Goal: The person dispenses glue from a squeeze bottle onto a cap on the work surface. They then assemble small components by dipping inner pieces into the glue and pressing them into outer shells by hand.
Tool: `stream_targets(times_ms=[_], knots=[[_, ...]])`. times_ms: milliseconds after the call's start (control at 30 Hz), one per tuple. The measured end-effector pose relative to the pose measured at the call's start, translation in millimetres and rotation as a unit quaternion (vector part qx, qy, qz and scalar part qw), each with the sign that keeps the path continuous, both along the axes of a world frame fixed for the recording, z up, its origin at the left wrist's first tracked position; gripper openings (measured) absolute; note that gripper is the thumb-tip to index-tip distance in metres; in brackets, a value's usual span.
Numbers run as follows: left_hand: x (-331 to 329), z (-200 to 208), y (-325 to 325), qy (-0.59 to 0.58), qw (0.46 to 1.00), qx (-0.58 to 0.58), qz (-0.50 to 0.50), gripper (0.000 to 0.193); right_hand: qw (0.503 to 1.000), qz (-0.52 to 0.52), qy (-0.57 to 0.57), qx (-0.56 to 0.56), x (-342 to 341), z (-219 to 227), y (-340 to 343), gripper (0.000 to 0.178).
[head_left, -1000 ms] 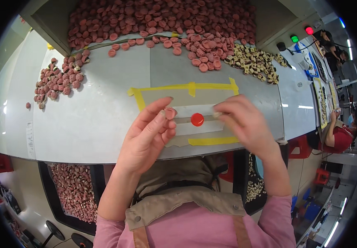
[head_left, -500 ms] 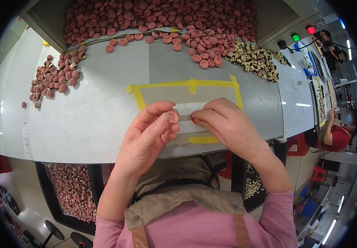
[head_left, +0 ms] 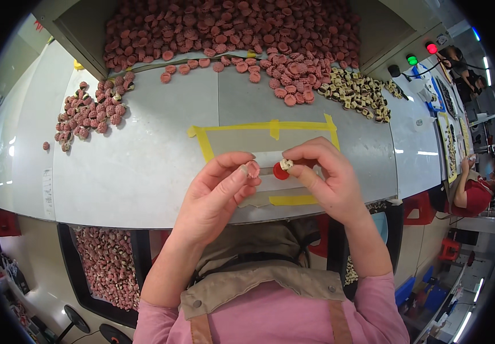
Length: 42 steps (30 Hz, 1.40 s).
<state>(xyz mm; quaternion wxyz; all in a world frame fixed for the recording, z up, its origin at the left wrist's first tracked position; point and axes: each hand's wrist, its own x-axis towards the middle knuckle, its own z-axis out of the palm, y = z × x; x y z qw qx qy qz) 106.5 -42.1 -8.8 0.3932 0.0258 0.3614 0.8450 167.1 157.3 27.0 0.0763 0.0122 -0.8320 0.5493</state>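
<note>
Grip, left: your left hand (head_left: 208,192) pinches a pink, ridged, cup-shaped piece (head_left: 252,169) between thumb and fingers
Grip, right: your right hand (head_left: 332,182) clamps a small cream, dark-specked block (head_left: 286,164), apart from the pink piece
Centre: round red disc (head_left: 279,173) between your hands, partly hidden by the block
Far side: pink ridged shells (head_left: 230,28) heaped beyond yellow tape (head_left: 205,144)
</note>
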Motion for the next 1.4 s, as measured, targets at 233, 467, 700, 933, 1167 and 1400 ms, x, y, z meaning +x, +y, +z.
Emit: stream_targets(times_ms=[233, 467, 700, 933, 1167, 1400], knots=[[4, 5, 4, 0.009, 1.0, -0.024, 0.014, 0.025, 0.996, 0.046, 0.057, 0.053, -8, 8, -21, 0.019], [21, -6, 19, 0.239, 0.954, -0.105, 0.143, 0.019, 0.994, -0.017, -0.013, -0.107, -1, -8, -31, 0.018], [15, -5, 14, 0.284, 0.948, -0.079, 0.123, 0.015, 0.981, 0.007, 0.123, 0.148, 1, -4, -25, 0.022], [7, 1, 3, 0.139, 0.99, -0.022, 0.015, 0.03, 0.986, 0.07, 0.103, 0.112, -3, 7, -16, 0.035], [3, 3, 0, 0.129, 0.989, -0.057, -0.034, 0.038, 0.987, 0.11, 0.088, 0.071, -5, 0, -13, 0.032], [-1, 9, 1, 0.081, 0.994, -0.066, -0.045, 0.04, 0.977, 0.08, 0.152, 0.128, -7, 2, -15, 0.032]])
